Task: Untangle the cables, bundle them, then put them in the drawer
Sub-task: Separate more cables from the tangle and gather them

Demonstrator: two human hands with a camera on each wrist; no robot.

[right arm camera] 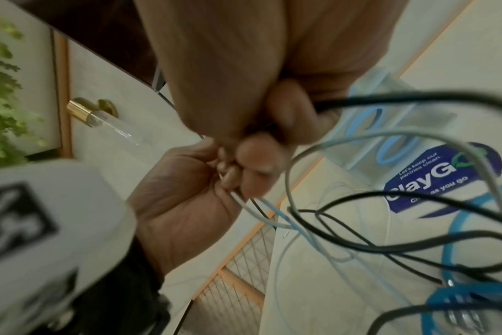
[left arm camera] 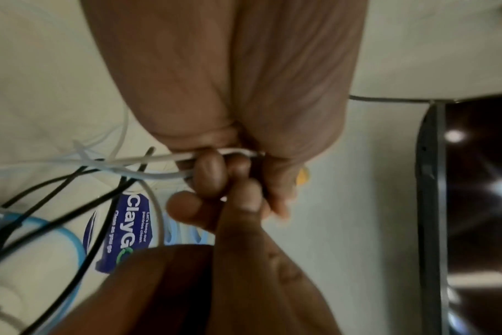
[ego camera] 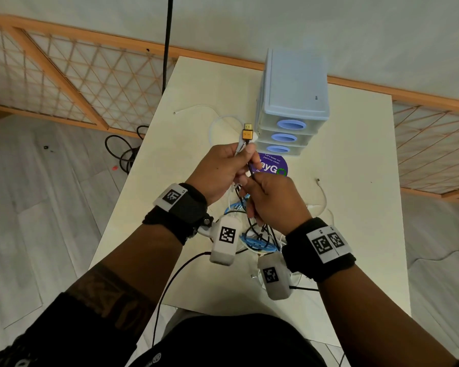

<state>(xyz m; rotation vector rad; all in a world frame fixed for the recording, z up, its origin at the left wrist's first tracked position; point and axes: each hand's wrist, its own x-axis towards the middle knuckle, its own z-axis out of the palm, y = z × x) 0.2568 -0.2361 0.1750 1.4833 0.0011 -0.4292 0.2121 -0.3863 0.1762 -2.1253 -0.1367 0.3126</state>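
Here, mid-frame in the head view, the left hand [ego camera: 217,169] grips white cables and a gold plug [ego camera: 247,133]; the right hand [ego camera: 274,200] pinches the black cable [ego camera: 251,165]. Better slide along it slowly, feeding slack toward the tangle [ego camera: 257,235] below, the drawer unit [ego camera: 292,102] waiting upper right.

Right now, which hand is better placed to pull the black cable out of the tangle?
Right hand: it already pinches the black cable just below the left hand, whose grip is busy anchoring the gold plug end and white cables.
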